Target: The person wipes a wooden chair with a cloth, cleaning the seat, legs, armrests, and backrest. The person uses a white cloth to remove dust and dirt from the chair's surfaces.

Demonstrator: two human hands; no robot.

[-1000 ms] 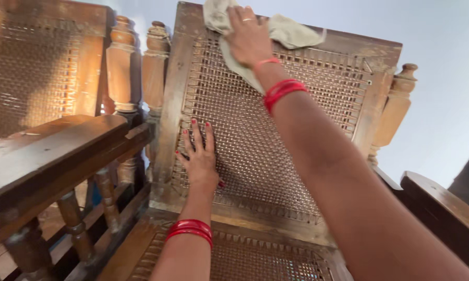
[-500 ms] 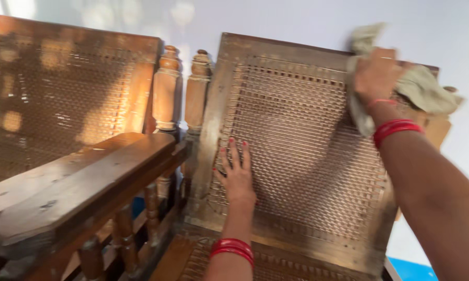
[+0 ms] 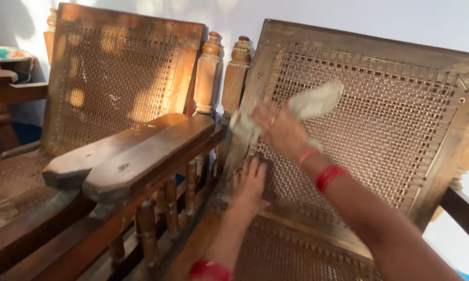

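A wooden chair with a woven cane back (image 3: 380, 109) fills the right half of the view. My right hand (image 3: 280, 130) grips a pale grey-green cloth (image 3: 313, 101) and presses it on the left part of that cane back. My left hand (image 3: 250, 182) lies flat with fingers spread on the lower left of the same back, just above the cane seat (image 3: 292, 255). Red bangles ring both wrists.
A second cane-backed wooden chair (image 3: 115, 78) stands close on the left. Two dark wooden armrests (image 3: 146, 153) with turned spindles lie between the chairs. A pale wall is behind. Another armrest (image 3: 466, 211) shows at the right edge.
My right hand swept the cloth from the top right corner of the chair back down and left to the left middle. The view has shifted, showing more of the left chair.
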